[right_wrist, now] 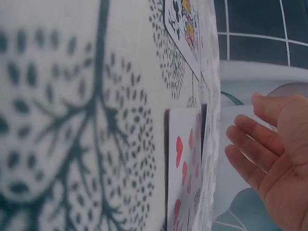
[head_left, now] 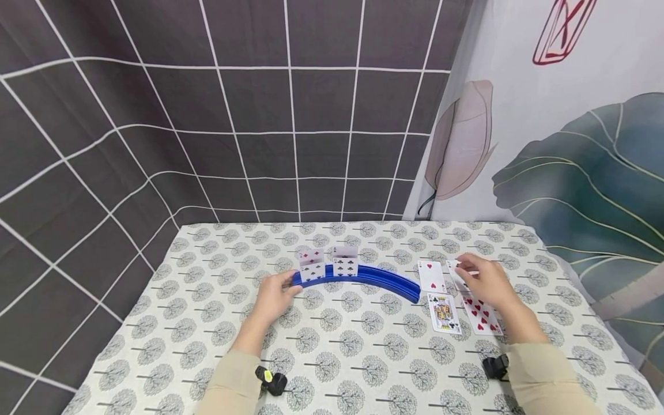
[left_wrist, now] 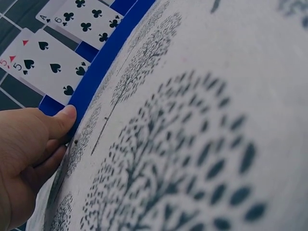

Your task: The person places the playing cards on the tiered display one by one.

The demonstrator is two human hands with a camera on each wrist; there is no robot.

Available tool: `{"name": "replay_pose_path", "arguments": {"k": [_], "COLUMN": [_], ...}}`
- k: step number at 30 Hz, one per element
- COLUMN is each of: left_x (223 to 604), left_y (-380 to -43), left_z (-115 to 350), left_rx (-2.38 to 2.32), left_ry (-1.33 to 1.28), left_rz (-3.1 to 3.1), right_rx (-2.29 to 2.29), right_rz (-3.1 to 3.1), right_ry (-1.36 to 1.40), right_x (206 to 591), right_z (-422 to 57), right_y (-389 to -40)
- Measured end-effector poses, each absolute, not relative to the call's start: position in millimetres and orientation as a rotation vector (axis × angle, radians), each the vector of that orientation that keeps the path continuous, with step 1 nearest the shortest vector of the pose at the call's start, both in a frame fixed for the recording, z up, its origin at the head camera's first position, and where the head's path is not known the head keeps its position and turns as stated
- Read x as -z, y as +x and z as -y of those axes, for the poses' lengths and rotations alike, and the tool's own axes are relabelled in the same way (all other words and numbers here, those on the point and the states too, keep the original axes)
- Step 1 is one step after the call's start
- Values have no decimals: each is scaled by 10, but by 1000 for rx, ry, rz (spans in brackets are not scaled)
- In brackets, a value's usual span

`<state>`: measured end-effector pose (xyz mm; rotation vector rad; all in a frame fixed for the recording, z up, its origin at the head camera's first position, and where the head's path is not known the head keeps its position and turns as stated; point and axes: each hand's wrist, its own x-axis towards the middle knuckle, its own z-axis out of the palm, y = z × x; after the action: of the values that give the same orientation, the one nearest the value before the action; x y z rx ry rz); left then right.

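Observation:
A curved blue card holder (head_left: 384,278) lies on the table, and my left hand (head_left: 273,297) pinches its left end between thumb and fingers. Standing in it are a five of spades (left_wrist: 54,67) before a red five (left_wrist: 14,53), and a six of clubs (left_wrist: 86,21) before an ace (left_wrist: 44,17). My right hand (head_left: 485,279) is above a card (head_left: 456,276) that it partly covers. The right wrist view shows its fingers loosely bent with nothing between them. Beside that card lie a hearts card (head_left: 432,276), a king of clubs (head_left: 444,313) and another hearts card (head_left: 481,316).
A tree-patterned cloth (head_left: 332,351) covers the table. Behind it hangs a dark gridded curtain (head_left: 259,155), with a pale leaf-printed curtain (head_left: 519,144) at the right. Black devices (head_left: 277,383) are strapped at both wrists.

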<state>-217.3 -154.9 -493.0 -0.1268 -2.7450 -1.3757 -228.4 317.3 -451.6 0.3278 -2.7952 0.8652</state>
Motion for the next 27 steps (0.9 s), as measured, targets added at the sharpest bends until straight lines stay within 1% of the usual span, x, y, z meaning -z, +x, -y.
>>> {"name": "replay_pose_path", "arguments": {"k": [17, 27], "left_x": [4934, 4918], "left_y": [-2172, -2168], "left_z": [1557, 1543], "left_rx": [1349, 1372], "left_ry": [-133, -111], "left_rz": [2749, 2754], "right_rx": [-814, -771], "right_rz": [2923, 2947], "right_ry": [254, 273], "right_x": [4606, 4652], "right_z": [-3356, -3447], "right_y": [-2411, -2464]}}
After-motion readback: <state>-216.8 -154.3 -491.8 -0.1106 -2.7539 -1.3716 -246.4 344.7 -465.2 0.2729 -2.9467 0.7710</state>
